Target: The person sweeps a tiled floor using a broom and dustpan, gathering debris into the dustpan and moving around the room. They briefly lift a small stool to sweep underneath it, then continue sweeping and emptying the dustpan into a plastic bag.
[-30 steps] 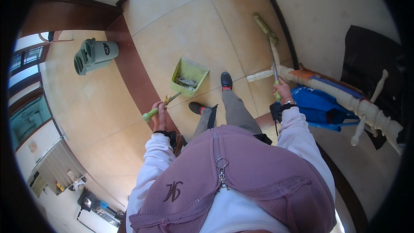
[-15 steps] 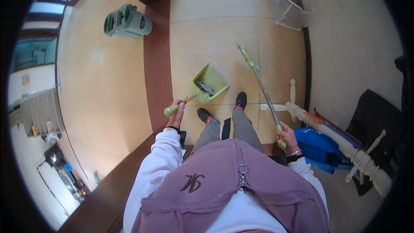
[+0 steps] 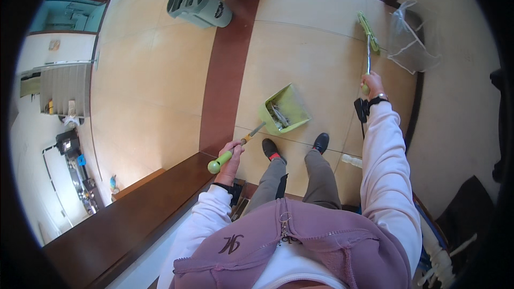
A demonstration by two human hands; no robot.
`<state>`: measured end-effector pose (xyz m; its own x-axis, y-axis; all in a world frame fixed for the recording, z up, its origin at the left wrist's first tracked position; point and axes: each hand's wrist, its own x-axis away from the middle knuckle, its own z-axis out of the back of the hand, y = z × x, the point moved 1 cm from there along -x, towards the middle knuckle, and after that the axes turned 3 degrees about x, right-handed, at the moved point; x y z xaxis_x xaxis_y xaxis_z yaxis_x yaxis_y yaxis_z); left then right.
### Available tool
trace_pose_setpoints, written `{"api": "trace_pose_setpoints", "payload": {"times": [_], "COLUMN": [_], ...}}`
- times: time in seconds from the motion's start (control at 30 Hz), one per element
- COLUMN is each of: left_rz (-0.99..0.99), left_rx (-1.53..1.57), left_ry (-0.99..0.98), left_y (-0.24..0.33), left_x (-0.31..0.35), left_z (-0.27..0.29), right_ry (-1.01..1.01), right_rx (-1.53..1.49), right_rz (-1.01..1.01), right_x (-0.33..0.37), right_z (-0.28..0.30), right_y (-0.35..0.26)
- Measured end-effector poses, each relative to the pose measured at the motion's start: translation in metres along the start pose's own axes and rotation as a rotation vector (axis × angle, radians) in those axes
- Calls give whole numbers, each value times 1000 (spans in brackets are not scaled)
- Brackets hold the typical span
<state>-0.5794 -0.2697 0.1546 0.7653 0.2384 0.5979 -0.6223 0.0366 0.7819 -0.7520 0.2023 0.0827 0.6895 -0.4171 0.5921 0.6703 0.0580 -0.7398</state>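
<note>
My left hand (image 3: 230, 160) is closed round the green grip of a long-handled dustpan (image 3: 296, 106), whose light green pan is low over the tiles in front of my feet. Some grey and whitish litter (image 3: 279, 116) lies inside the pan, against its handle side. Out ahead on the right, my stretched right hand (image 3: 373, 84) grips the green end of a broom (image 3: 369, 56) with a metal stick. The broom's green head points away from me, beside a clear plastic bag. Whether the pan or the broom head touches the floor I cannot tell.
A grey-green bin (image 3: 201, 5) stands ahead on the left. The clear bag (image 3: 415, 43) is by the right wall. A dark wooden ledge (image 3: 134, 203) runs along my left. White turned wooden posts (image 3: 440, 259) and dark cloth (image 3: 471, 208) are at the lower right.
My right hand has swung forward and outward with the broom, bringing its head close to the clear bag. My left hand still holds the dustpan. The whole view has shifted and turned.
</note>
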Motion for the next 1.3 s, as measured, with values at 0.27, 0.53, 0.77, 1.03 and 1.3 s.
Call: {"api": "trace_pose_setpoints", "payload": {"times": [0.27, 0.53, 0.77, 1.03, 1.3], "left_rz": [-58, -8, -109, -200, -223], "left_rx": [44, 36, -1, -118, -240], "left_ry": [161, 228, 196, 121, 33], "left_y": [-12, -43, 7, 50, 51], "left_x": [21, -5, 16, 46, 51], "left_z": [-31, -91, -128, -149, -149], "right_ry": [-196, -397, -392, -99, 3], "right_rx": [523, 1022, 627, 384, 506], "right_rz": [64, 81, -318, 34, -72], "right_x": [-4, 100, 192, 120, 41], "right_z": [-7, 144, 258, 263, 212], "right_y": [106, 181, 158, 189, 217]}}
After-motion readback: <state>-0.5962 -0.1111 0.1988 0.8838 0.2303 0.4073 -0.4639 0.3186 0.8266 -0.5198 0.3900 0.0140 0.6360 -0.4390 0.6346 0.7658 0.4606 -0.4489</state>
